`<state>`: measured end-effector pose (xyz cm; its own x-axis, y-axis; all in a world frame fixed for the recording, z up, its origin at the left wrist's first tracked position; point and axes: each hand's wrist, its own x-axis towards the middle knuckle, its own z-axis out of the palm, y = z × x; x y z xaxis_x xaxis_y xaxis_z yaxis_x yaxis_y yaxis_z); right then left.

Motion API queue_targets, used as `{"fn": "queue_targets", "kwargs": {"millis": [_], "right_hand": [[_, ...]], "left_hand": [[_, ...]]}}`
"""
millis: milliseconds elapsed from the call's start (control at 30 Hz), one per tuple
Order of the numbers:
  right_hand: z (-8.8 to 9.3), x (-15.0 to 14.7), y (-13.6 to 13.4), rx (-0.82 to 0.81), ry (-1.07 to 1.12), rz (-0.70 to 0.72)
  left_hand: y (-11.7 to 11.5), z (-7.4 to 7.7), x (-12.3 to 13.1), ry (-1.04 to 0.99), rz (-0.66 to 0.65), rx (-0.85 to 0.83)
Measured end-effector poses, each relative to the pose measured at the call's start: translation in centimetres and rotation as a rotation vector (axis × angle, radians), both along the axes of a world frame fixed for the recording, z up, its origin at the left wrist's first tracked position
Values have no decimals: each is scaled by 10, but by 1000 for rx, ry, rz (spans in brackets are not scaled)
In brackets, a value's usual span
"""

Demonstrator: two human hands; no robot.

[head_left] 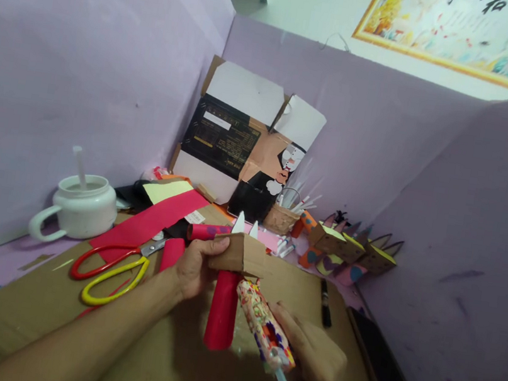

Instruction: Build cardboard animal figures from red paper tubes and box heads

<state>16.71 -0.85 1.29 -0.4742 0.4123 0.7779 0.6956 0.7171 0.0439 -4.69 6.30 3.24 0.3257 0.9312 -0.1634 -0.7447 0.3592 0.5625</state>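
My left hand [199,265] is closed on a small cardboard box [239,254] with two pointed white ears on top, its thumb against the box's side. Below the box hangs a red paper tube [222,316]; whether they are joined I cannot make out. In my right hand [313,352] is a hot glue gun [265,326] with a colourful patterned body and a glue stick out of its rear. Its nozzle end is close to the box's lower right edge and the tube's top. Part of the right hand's fingers is hidden behind the gun.
Scissors [112,265] with red and yellow handles lie left, near a white mug [84,206]. A red paper strip [148,222] is behind them. A black marker [325,303], a dark flat object [385,363] and several finished-looking eared box figures [350,246] are right.
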Motion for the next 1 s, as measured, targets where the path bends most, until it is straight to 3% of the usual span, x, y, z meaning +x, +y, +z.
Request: {"fn": "queue_targets", "kwargs": {"millis": [600,1000], "right_hand": [[0,-1,-2,28,5,-23],[6,-6,-5,19,-6,7]], "left_hand": [[-2,3,1,-6,-2,16],[0,-3,1,25,-37,64]]}}
